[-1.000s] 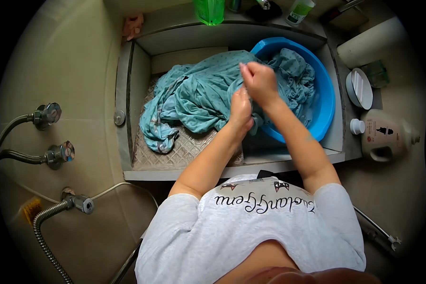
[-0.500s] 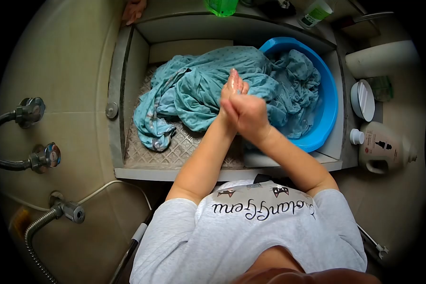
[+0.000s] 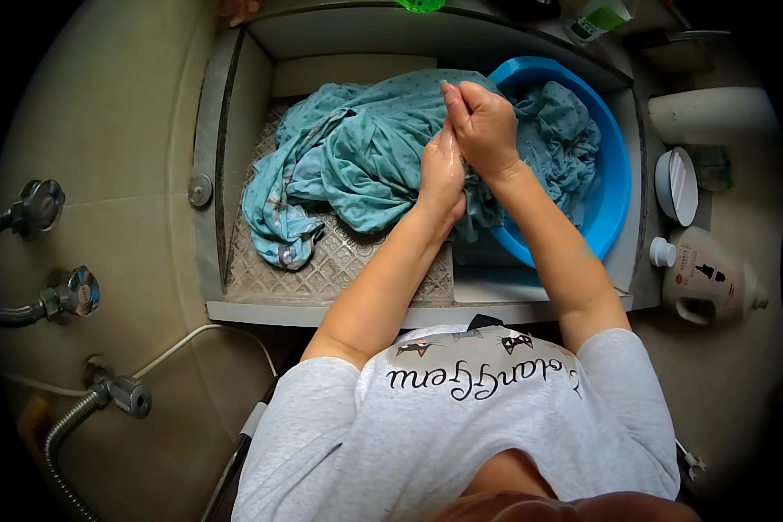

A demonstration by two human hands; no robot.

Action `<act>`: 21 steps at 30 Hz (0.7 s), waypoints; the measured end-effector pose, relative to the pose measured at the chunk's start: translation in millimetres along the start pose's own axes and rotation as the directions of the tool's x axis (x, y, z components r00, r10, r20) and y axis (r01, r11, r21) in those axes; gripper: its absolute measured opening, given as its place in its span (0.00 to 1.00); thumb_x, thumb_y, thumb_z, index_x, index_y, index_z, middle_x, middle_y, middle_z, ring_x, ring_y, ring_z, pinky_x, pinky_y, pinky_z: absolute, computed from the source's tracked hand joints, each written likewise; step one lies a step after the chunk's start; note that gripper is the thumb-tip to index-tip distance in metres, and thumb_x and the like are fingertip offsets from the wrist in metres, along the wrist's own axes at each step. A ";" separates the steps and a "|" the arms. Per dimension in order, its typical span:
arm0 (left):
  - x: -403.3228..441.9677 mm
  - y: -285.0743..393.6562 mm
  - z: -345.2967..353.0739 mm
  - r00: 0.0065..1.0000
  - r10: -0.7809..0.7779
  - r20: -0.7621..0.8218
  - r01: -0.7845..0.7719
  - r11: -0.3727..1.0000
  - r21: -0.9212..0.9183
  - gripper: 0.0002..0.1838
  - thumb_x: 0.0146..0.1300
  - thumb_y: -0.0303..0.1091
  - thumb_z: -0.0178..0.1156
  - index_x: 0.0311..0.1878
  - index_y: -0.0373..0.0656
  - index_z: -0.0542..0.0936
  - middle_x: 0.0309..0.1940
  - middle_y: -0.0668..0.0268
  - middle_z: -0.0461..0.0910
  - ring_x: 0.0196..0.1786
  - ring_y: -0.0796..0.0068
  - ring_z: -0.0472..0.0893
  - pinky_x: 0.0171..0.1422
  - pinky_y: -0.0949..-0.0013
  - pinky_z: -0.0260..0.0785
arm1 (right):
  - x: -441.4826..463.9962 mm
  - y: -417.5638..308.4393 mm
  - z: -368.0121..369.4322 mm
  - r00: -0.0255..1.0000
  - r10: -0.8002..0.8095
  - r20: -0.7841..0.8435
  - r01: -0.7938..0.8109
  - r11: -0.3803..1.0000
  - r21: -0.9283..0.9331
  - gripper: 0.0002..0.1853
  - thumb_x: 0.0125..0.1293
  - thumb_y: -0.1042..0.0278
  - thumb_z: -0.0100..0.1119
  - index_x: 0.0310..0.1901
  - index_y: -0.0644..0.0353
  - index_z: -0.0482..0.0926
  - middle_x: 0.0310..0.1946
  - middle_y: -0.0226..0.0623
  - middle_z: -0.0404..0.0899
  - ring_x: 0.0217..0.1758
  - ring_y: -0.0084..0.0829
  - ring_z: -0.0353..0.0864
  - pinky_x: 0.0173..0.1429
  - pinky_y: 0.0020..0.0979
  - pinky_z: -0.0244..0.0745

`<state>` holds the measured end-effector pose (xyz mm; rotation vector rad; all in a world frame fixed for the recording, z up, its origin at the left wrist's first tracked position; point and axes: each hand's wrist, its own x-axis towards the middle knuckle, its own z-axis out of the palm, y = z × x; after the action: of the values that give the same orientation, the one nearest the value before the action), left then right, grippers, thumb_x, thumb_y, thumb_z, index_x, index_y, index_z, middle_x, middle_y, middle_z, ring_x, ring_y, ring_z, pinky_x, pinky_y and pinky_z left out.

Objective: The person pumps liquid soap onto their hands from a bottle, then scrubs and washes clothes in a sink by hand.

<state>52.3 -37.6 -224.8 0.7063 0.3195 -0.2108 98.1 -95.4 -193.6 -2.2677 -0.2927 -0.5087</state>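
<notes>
My right hand (image 3: 485, 130) is curled into a fist, its thumb side toward my left hand (image 3: 444, 170). The left hand looks wet, with its fingers folded up against the right. The two hands are pressed together, and what they hold between them, if anything, is hidden. Directly under and around them lies a bunched teal patterned cloth (image 3: 370, 161), heaped across a sink. Part of the cloth runs into a blue basin (image 3: 616, 187) on the right, where it looks wet.
The sink (image 3: 339, 311) has a patterned floor (image 3: 365, 265). Wall valves (image 3: 80, 291) stick out on the left. To the right are a detergent jug (image 3: 713, 274), a white bowl (image 3: 677, 185) and a white cylinder (image 3: 713, 115). A green bottle (image 3: 422, 4) stands at the back.
My hands, still together, have moved away from my body. The right hand has slid forward past the left, which has turned. The view has shifted slightly.
</notes>
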 end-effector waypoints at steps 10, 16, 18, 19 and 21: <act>3.1 -4.0 2.0 0.999 0.032 -0.011 -0.033 0.999 -0.033 0.20 0.70 0.45 0.40 0.51 0.39 0.71 0.43 0.65 0.74 0.45 0.79 0.73 0.48 0.75 0.67 | 5.9 4.4 3.1 0.990 0.130 0.048 -0.131 0.991 0.007 0.19 0.64 0.63 0.52 0.17 0.63 0.65 0.12 0.47 0.62 0.13 0.41 0.62 0.18 0.34 0.57; 33.8 -22.3 -51.1 0.871 0.131 0.474 0.115 0.882 -0.456 0.19 0.69 0.49 0.43 0.41 0.41 0.71 0.35 0.70 0.72 0.37 0.80 0.71 0.41 0.75 0.66 | -49.5 -48.4 -1.8 0.974 -0.212 -0.079 0.221 0.966 0.133 0.18 0.61 0.60 0.55 0.18 0.60 0.67 0.15 0.46 0.68 0.19 0.46 0.70 0.22 0.39 0.63; 23.6 -34.0 -51.1 0.936 0.057 0.348 0.039 0.964 -0.263 0.18 0.69 0.47 0.42 0.48 0.42 0.70 0.42 0.67 0.73 0.45 0.76 0.72 0.49 0.75 0.66 | -24.5 -17.1 2.6 0.997 -0.075 -0.012 0.076 0.990 0.116 0.16 0.61 0.65 0.56 0.18 0.61 0.67 0.14 0.45 0.64 0.16 0.41 0.67 0.20 0.33 0.60; 1.0 4.0 4.5 0.998 0.010 -0.066 -0.019 0.990 -0.143 0.20 0.68 0.50 0.44 0.40 0.41 0.72 0.34 0.69 0.73 0.36 0.81 0.71 0.40 0.74 0.67 | -6.2 -2.4 3.9 0.994 0.111 0.018 -0.112 0.984 0.136 0.17 0.62 0.65 0.55 0.18 0.62 0.67 0.14 0.46 0.65 0.16 0.42 0.67 0.20 0.33 0.60; -3.0 12.0 6.2 0.997 -0.038 -0.068 0.027 0.988 -0.151 0.18 0.69 0.49 0.42 0.40 0.43 0.71 0.34 0.69 0.72 0.37 0.79 0.71 0.41 0.74 0.67 | -8.3 -3.4 5.9 0.999 0.050 0.008 -0.051 0.996 0.079 0.16 0.61 0.65 0.55 0.18 0.62 0.67 0.14 0.46 0.65 0.15 0.42 0.67 0.20 0.33 0.60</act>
<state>54.3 -32.6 -212.1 0.5610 0.4108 -0.1909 91.1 -89.2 -198.7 -2.1942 -0.2538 -0.4559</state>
